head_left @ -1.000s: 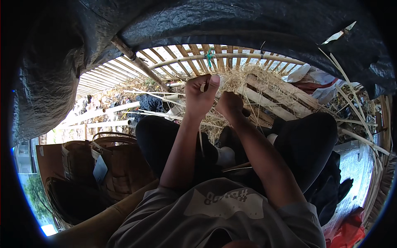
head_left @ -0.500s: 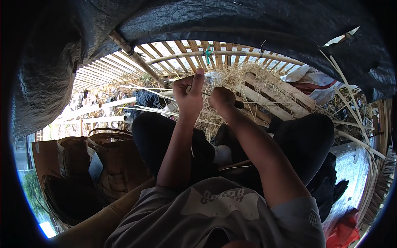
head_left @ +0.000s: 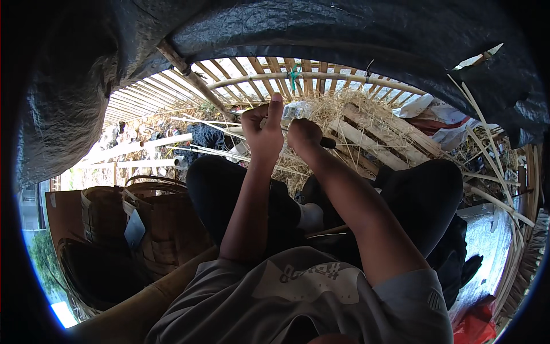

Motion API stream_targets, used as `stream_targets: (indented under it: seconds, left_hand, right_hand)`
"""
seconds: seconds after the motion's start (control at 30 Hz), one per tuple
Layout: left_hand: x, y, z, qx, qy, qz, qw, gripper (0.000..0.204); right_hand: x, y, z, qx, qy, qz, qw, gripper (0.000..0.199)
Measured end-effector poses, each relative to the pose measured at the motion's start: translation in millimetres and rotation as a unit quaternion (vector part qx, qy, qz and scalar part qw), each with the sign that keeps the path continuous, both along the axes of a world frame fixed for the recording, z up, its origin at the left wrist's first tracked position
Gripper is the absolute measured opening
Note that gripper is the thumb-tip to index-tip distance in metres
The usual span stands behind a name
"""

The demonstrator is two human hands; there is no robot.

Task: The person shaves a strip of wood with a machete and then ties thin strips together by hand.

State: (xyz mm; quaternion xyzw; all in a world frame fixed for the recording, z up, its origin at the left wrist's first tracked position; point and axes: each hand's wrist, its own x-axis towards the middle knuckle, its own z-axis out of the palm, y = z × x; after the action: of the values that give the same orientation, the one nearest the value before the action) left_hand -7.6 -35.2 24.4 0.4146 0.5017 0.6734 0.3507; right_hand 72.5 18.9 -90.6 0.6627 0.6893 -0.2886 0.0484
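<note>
"So, what does your right hand have?"

"You have it closed around a dark-handled tool, the handle's end poking out to the right of your fist. The tool sits at the middle of the scene, on the far side of your bent legs."

"And your left hand?"

"It is just left of your right one, thumb raised and fingers curled. I cannot tell whether you are gripping anything in it."

"What lies around you?"

"Far and to the right, you have loose straw over pale slats. Pale poles lie on the left, and woven baskets stand nearer to you on that side. You also have a red plastic bag at the near right, and a slatted fence crosses the far side beneath a dark tarp."
</note>
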Motion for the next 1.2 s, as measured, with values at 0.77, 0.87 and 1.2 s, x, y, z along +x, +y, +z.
stream_targets:
  seconds: [0.77,0.87,1.2]
  left_hand:
    - [13.1,-0.7,27.7,-0.023,0.209,-0.157,0.965,0.047]
    - [-12.8,1.1,37.9,0.052,0.261,-0.236,0.935,0.022]
    - [8.8,-7.2,41.0,0.125,0.288,-0.332,0.889,0.036]
  right_hand:
    - [57.9,-18.4,113.6,-0.147,-0.051,0.105,0.982,0.025]
    - [86.7,-24.8,153.8,-0.106,-0.103,0.114,0.983,0.025]
    - [190.0,-43.7,210.5,-0.056,-0.184,0.079,0.978,0.033]
